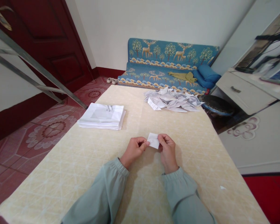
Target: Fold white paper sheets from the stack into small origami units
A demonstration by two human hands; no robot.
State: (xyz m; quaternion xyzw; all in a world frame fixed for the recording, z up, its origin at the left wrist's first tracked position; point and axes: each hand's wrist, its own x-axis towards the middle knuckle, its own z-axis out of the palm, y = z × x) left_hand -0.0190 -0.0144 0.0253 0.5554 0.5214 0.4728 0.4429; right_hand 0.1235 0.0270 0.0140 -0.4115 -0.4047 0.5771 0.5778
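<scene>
Between my two hands is a small folded white paper (153,140), held just above the table. My left hand (135,150) pinches its left edge between thumb and fingers. On the other side, my right hand (167,151) grips the right edge, thumb on top and fingers curled behind. Beyond my left hand lies a stack of white paper sheets (101,115). A loose heap of folded paper pieces (174,99) spreads over the far right of the table.
A pale yellow patterned cloth covers the table (191,174). A tiny paper scrap (222,187) lies near its right side. Past the far edge stands a blue sofa (158,68). A metal ladder (35,68) leans at left; a white desk (247,93) and a round stool (216,104) stand at right.
</scene>
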